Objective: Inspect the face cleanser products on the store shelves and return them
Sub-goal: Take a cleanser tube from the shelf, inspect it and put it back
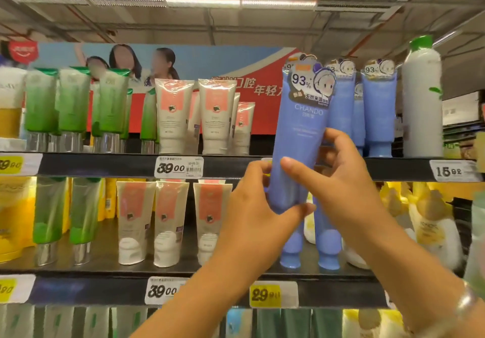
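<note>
Blue tube (299, 133) is off the shelf, held up in front of the top shelf edge (105, 165), label facing the camera, cap end down. Left hand (252, 206) grips its lower end, thumb across the front, fingers (258, 173) curled behind. Right hand (333, 177) pinches the middle, thumb in front, fingers wrapped round the right side. Looks mid-inspection: this one not yet returned. Its matching tubes (378, 112) stand just right of it on that shelf. Green tubes (70, 101) and white-and-pink tubes (173, 117), left of it, look untouched, so likely still to check.
</note>
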Motion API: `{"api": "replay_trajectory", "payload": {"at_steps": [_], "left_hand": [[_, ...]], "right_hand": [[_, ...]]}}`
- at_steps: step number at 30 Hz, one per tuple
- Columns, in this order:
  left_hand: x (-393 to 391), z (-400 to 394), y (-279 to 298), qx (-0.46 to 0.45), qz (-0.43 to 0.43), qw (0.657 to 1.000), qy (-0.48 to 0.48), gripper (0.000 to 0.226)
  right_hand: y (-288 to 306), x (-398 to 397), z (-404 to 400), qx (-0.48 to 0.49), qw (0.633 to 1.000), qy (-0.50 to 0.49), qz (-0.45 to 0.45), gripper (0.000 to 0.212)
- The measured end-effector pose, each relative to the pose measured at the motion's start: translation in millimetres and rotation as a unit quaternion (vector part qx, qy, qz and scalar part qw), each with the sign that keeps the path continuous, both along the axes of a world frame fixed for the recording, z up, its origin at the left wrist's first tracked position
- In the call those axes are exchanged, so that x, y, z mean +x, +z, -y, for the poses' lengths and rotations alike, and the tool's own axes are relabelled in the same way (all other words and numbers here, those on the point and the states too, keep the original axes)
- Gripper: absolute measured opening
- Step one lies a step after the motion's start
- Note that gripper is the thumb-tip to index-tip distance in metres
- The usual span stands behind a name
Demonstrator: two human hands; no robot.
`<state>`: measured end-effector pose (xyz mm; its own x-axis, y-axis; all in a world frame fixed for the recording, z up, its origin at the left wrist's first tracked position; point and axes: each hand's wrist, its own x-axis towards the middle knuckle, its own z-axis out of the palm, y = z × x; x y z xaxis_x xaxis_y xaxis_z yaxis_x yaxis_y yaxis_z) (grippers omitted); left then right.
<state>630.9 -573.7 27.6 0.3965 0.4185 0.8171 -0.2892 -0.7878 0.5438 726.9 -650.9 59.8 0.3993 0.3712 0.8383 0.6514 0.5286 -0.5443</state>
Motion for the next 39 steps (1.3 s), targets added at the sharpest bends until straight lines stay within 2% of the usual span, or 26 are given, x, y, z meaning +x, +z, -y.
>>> {"api": "replay_trajectory", "payload": {"at_steps": [3,8,11,14,20,23,29,39], "left_hand": [[16.1,-18.8,25.8,0.008,0.015,1.000,-0.006,0.041],[32.9,-50.6,63.0,0.016,0.030,0.999,-0.033,0.039],[36.0,-69.3,83.4,0.029,0.022,0.999,-0.031,0.043],[41.3,-87.4,99.5,0.042,0.019,0.999,-0.012,0.045],[63.4,-109.2,108.2,0.048,-0.040,0.998,0.017,0.047],[73.3,-114.9,106.0,0.052,-0.058,0.996,0.036,0.054],[77.4,-122.1,104.5,0.012,-0.081,0.997,0.017,0.053],[81.7,-122.1,105.8,0.020,-0.093,0.994,0.056,0.061]], "right_hand": [[28.8,10.9,-12.4,-0.005,1.000,-0.009,0.025,0.046],[69.1,35.0,-28.5,0.005,0.996,-0.069,0.054,0.025],[79.6,55.8,-33.0,0.004,0.991,-0.126,0.033,0.036],[79.8,72.2,-37.4,-0.008,0.978,-0.200,0.049,0.036],[76.5,83.5,-50.5,-0.100,0.940,-0.312,0.094,0.064],[75.6,85.8,-57.3,-0.136,0.929,-0.331,0.094,0.067],[75.4,88.3,-68.1,-0.144,0.930,-0.326,0.086,0.057],[76.6,91.9,-74.7,-0.118,0.947,-0.293,0.055,0.052]]}}
